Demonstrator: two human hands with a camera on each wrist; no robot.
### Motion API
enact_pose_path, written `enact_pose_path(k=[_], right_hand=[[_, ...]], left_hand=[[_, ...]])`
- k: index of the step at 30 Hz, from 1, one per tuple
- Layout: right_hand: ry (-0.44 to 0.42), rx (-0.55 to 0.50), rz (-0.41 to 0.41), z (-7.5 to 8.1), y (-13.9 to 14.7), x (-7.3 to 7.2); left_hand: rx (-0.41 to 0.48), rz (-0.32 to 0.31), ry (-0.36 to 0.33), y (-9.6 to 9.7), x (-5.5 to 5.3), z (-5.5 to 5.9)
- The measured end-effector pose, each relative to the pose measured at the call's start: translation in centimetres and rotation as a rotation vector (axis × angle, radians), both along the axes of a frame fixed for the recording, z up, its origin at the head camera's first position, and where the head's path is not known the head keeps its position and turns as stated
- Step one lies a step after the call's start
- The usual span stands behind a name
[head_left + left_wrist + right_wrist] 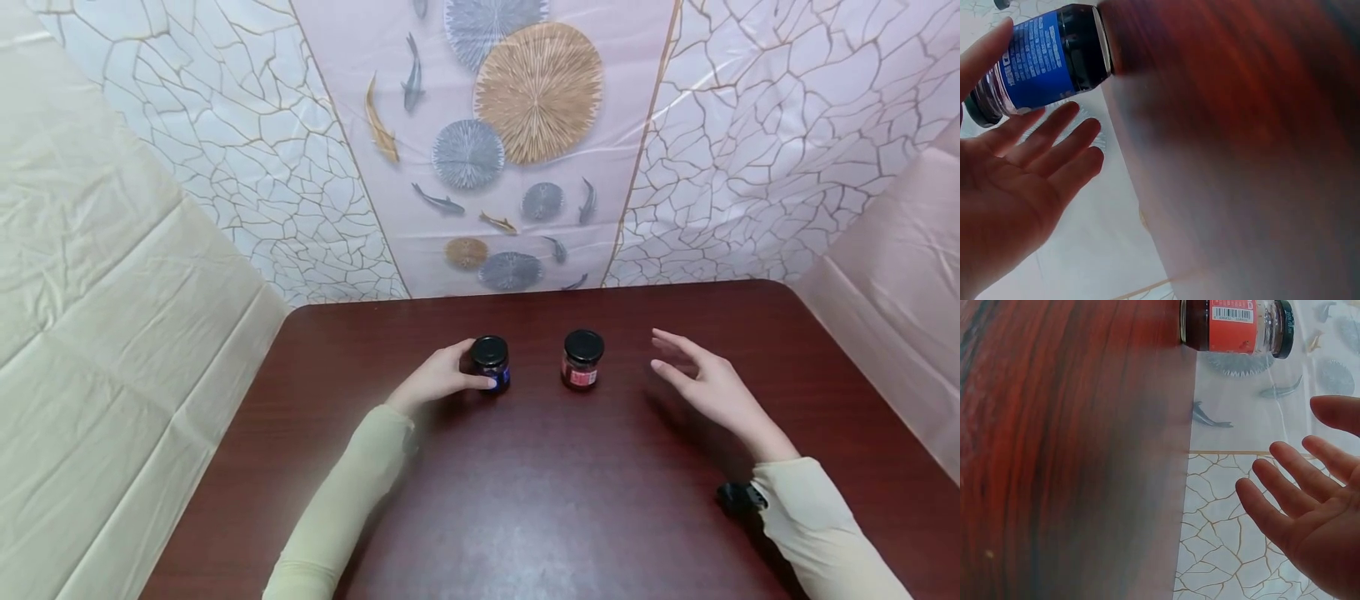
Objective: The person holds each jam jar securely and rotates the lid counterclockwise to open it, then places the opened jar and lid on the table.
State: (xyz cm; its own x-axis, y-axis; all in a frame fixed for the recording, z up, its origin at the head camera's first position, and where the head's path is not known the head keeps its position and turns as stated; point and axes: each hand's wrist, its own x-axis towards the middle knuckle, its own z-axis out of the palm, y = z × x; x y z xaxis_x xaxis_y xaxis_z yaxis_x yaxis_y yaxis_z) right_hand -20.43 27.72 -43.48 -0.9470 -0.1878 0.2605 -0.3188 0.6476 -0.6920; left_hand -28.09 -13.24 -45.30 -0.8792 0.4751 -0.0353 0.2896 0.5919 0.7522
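A small glass jar with a blue label and black lid stands upright on the table. My left hand pinches it from the left between thumb and index finger; in the left wrist view the other fingers extend away from the jar. To its right, apart from it, stands a second jar with a red label and black lid, its barcode showing in the right wrist view. My right hand is held to the right of this jar without touching it, fingers extended and thumb apart.
Both jars stand toward the back of a dark reddish-brown table. Behind it hangs a patterned cloth with fish and round shapes. Pale cloth walls border both sides. A dark band sits at the right wrist.
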Motion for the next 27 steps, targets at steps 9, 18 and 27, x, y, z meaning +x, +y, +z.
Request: enact_pose_path(k=[9, 18, 27], right_hand=[[0.007, -0.041, 0.000, 0.08, -0.38, 0.14], [-0.021, -0.039, -0.009, 0.42, -0.60, 0.08], [-0.044, -0.023, -0.024, -0.23, -0.57, 0.01]], left_hand=[[0.012, 0.017, -0.054, 0.38, -0.23, -0.46], [0.087, -0.019, -0.111, 0.33, -0.86, -0.51], [0.042, -0.031, -0.067, 0.20, -0.96, -0.62]])
